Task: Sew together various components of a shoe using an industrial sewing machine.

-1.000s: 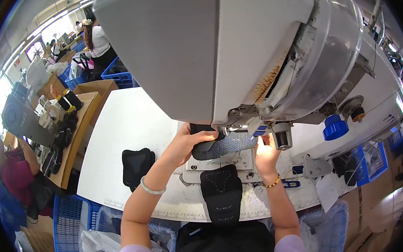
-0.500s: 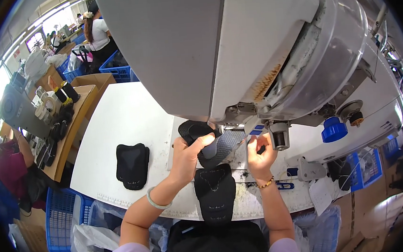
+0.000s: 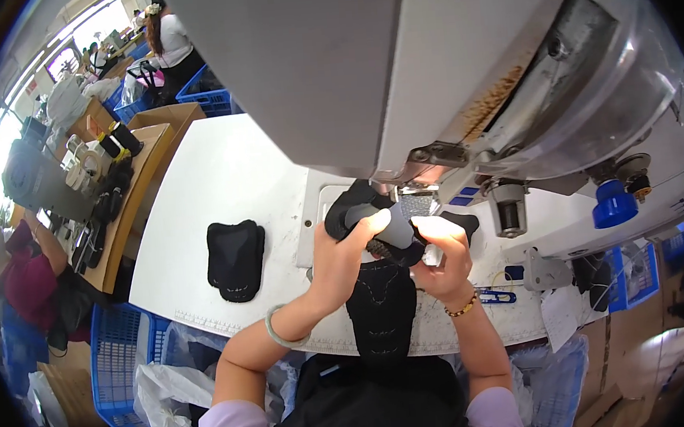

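Under the head of a large grey sewing machine (image 3: 307,72), a black padded fabric piece with a grey panel (image 3: 391,227) is bent up between my hands. My left hand (image 3: 339,263) grips its left side, thumb on the grey part. My right hand (image 3: 445,263) pinches its right edge, close to the needle area. Directly below lies a black padded piece with light stitch lines (image 3: 382,311), reaching over the table's near edge. More black padded pieces (image 3: 235,260) lie stacked to the left. Part of the held piece is hidden by my fingers.
The white table (image 3: 188,193) has a ruler strip along its near edge. Blue thread snips (image 3: 496,296) lie right of my right wrist. Blue baskets (image 3: 117,368) stand below at the left. A wooden side table (image 3: 129,218) holds thread spools. Other people sit farther back.
My right hand has come left from beside the needle area and now holds the padded piece. The piece, held flatter before, is now bent up. The whole view has shifted slightly.
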`<state>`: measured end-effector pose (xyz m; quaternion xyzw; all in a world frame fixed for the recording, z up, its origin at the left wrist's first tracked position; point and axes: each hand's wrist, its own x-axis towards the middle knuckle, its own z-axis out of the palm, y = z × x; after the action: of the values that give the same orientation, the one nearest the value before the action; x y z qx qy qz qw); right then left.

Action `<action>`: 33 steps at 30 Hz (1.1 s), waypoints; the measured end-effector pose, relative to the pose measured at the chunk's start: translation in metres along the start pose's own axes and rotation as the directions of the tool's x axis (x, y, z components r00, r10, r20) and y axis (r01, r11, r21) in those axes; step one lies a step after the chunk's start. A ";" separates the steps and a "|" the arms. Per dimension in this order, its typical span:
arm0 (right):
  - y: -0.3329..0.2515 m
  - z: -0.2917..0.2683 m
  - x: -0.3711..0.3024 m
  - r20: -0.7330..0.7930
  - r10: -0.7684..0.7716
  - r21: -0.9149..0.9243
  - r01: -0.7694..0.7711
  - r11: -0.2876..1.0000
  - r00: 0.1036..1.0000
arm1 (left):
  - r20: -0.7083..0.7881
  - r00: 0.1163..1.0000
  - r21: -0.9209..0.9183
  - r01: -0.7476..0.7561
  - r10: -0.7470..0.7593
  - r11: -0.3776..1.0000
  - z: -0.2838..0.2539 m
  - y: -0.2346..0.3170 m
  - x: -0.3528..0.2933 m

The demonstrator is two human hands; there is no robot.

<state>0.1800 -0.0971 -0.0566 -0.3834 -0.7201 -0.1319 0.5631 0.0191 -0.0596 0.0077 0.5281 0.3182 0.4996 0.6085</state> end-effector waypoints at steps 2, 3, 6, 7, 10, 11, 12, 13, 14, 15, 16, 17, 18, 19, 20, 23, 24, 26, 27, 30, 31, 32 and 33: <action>-0.002 0.000 0.007 -0.007 0.014 0.074 -0.013 0.997 1.000 | 0.047 0.994 -0.058 0.104 -0.101 0.993 -0.008 0.000 0.004; -0.003 0.000 0.007 -0.012 0.032 0.074 -0.031 0.997 0.999 | 0.107 0.975 -0.114 0.206 -0.195 0.972 -0.011 0.000 0.006; -0.008 -0.002 0.013 0.012 0.026 0.055 -0.027 0.998 1.000 | 0.138 0.973 -0.081 0.195 -0.183 0.977 -0.037 -0.016 0.009; -0.007 -0.002 0.013 0.007 0.023 0.054 -0.023 0.998 1.000 | 0.171 0.974 -0.030 0.157 -0.149 0.987 -0.044 -0.016 0.008; -0.007 -0.002 0.012 -0.028 0.018 0.023 -0.017 1.000 0.999 | 0.045 0.763 0.577 -0.547 0.645 0.606 -0.062 -0.017 0.009; -0.008 -0.003 0.012 -0.008 0.023 0.036 -0.023 0.999 1.000 | 0.229 0.477 0.730 -0.661 0.849 0.175 -0.070 -0.017 0.015; -0.009 -0.003 0.014 0.012 0.027 0.048 -0.028 0.998 1.000 | 0.360 0.451 0.750 -0.660 0.817 0.034 -0.072 -0.020 0.011; -0.008 -0.003 0.014 0.006 0.025 0.042 -0.025 0.999 1.000 | 0.554 0.393 0.698 -0.699 0.734 -0.152 -0.067 -0.018 0.009; -0.007 -0.003 0.014 0.002 0.019 0.050 -0.019 0.999 1.000 | 0.647 0.373 0.655 -0.718 0.665 -0.234 -0.061 -0.015 0.007; -0.006 -0.003 0.014 -0.001 0.012 0.058 -0.012 0.998 1.000 | 0.729 0.350 0.603 -0.735 0.588 -0.310 -0.054 -0.013 0.006; -0.005 -0.003 0.014 -0.004 0.005 0.053 -0.005 0.999 1.000 | 0.764 0.310 0.550 -0.771 0.565 -0.322 -0.044 -0.005 0.007; -0.005 -0.004 0.014 -0.002 -0.006 0.030 0.006 1.000 1.000 | 0.764 0.302 0.547 -0.771 0.570 -0.326 -0.041 -0.004 0.010; -0.005 -0.005 0.014 0.000 -0.018 0.007 0.018 1.000 1.000 | 0.774 0.273 0.499 -0.818 0.571 -0.285 -0.038 -0.004 0.013; -0.004 -0.007 0.015 -0.005 -0.025 0.002 0.025 1.000 1.000 | 0.784 0.242 0.446 -0.860 0.571 -0.247 -0.035 -0.001 0.016; -0.004 -0.010 0.018 -0.006 -0.080 -0.092 0.079 0.993 0.997 | 0.773 0.217 0.437 -0.864 0.596 -0.252 -0.031 0.003 0.016; -0.003 -0.022 0.024 0.028 -0.149 -0.173 0.152 0.973 0.988 | 0.805 0.218 0.426 -0.860 0.552 -0.282 -0.030 0.013 0.013; -0.001 -0.025 0.023 0.080 -0.143 -0.135 0.152 0.979 0.987 | 0.817 0.226 0.420 -0.863 0.530 -0.279 -0.029 0.017 0.011; 0.002 -0.029 0.025 0.145 -0.130 -0.061 0.140 0.988 0.981 | 0.834 0.201 0.405 -0.855 0.515 -0.323 -0.029 0.013 0.011; 0.002 -0.030 0.027 0.145 -0.134 -0.022 0.138 0.990 0.980 | 0.848 0.181 0.391 -0.848 0.498 -0.358 -0.029 0.011 0.011; 0.008 -0.030 0.020 0.167 -0.070 -0.033 0.077 0.997 0.983 | 0.846 0.195 0.401 -0.846 0.496 -0.351 -0.026 0.010 0.011; 0.008 -0.029 0.019 0.153 -0.057 -0.033 0.063 0.997 0.987 | 0.842 0.210 0.411 -0.846 0.496 -0.339 -0.025 0.010 0.011; 0.008 -0.029 0.017 0.139 -0.044 -0.033 0.049 0.998 0.989 | 0.843 0.214 0.409 -0.850 0.493 -0.331 -0.025 0.011 0.011; 0.008 -0.029 0.015 0.142 -0.035 -0.033 0.040 0.999 0.989 | 0.839 0.221 0.421 -0.842 0.496 -0.336 -0.024 0.012 0.013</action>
<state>0.2052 -0.1033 -0.0350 -0.3882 -0.7628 -0.1279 0.5010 -0.0024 -0.0402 0.0155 0.8985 0.0372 0.3861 -0.2055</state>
